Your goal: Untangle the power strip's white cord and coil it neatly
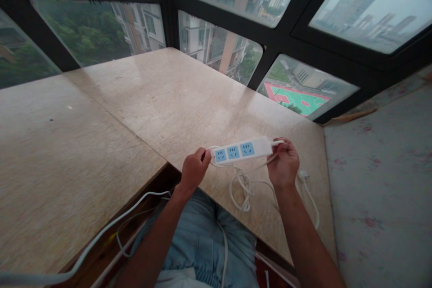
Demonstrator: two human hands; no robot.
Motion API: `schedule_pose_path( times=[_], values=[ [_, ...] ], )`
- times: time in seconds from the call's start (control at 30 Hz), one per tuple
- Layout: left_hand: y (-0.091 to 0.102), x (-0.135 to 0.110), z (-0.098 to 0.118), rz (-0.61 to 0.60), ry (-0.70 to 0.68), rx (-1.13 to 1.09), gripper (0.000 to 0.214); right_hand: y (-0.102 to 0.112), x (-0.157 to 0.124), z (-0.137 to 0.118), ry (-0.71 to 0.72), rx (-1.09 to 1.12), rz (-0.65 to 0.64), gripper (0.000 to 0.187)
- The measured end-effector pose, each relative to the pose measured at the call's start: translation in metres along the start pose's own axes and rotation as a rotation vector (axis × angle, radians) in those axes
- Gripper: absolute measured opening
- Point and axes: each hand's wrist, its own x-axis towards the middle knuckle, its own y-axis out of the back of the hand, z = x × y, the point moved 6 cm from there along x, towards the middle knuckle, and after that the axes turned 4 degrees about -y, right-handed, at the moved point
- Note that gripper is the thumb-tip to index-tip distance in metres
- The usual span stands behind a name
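A white power strip (243,149) with three blue sockets is held level just above the beige stone windowsill (189,99). My left hand (194,170) pinches its left end. My right hand (283,162) grips the right end, where the white cord (245,186) comes out. The cord hangs in loose loops under the strip and lies on the stone. Its white plug (303,175) rests on the sill just right of my right wrist.
Dark-framed bay windows (270,40) ring the sill's far edge. A pale patterned cushion (381,171) lies to the right. A second stone slab (57,153) is at the left. A grey cable (101,234) runs off its front edge past my jeans-clad lap (202,234).
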Motion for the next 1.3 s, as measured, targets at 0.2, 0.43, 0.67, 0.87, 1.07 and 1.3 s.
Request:
schedule_pose_path(
  times=[0.2,0.43,0.67,0.87,1.07,1.3],
  values=[
    [-0.014,-0.002,-0.016,-0.020,0.126,-0.307,0.039,0.032,0.021,0.038,-0.320,0.601,0.172,0.021],
    [-0.035,0.006,-0.017,0.020,0.178,-0.786,0.043,0.032,0.025,0.057,-0.432,0.659,0.189,0.030],
    [-0.030,0.026,0.020,0.018,-0.024,-0.638,0.029,0.017,0.019,0.056,-0.403,0.614,0.146,0.024],
    [-0.040,0.024,0.018,-0.078,0.337,-0.929,0.034,-0.007,0.025,0.020,-0.345,0.635,0.099,0.026],
    [-0.030,0.000,0.009,-0.231,0.497,-1.102,0.043,-0.050,0.068,-0.012,-0.319,0.732,0.033,0.028],
    [-0.009,-0.032,0.007,-0.523,0.445,-0.852,0.039,-0.119,0.096,-0.003,-0.353,0.732,0.120,0.021]
  ],
)
